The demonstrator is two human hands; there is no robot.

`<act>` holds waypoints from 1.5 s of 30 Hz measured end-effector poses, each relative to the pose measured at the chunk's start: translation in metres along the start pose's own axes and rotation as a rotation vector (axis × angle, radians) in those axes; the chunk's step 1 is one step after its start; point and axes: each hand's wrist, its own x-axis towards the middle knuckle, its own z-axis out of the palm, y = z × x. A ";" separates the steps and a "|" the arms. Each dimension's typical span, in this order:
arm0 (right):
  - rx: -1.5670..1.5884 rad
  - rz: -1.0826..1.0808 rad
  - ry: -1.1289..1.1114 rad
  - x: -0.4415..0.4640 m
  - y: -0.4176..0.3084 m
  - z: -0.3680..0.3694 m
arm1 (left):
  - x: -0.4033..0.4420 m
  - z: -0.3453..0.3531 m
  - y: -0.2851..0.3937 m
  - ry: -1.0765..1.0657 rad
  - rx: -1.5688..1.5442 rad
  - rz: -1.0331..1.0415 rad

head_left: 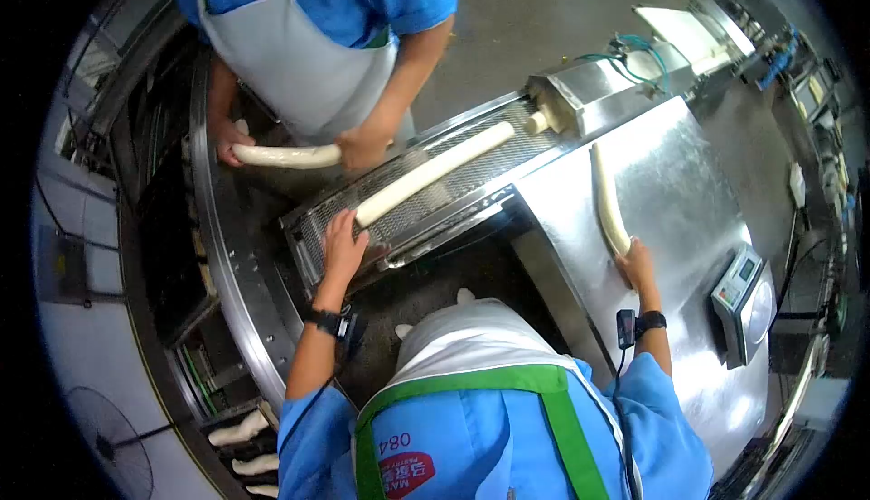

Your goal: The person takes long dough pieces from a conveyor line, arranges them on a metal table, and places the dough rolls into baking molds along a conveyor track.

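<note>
A long pale dough roll (435, 174) lies along the mesh conveyor belt. At its near end is my left hand (343, 251), fingers stretched out and touching or almost touching the dough. On the steel table to the right rests a thinner, slightly curved dough roll (609, 201). My right hand (637, 266) is closed around the near end of that piece, hiding its tip. Across the belt, a co-worker's hands (362, 147) hold another dough roll (288, 157) over the dark curved machine.
A short dough stub (538, 122) sticks out of the steel machine outlet (566, 101) at the belt's far end. A digital scale (745, 305) stands on the steel table (671, 183). Curved metal rim (231, 264) runs along the left, with more dough pieces (240, 429) on racks below.
</note>
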 end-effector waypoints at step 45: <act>-0.065 0.004 0.177 0.001 -0.034 -0.020 | 0.039 0.083 0.231 -0.940 -0.891 -0.072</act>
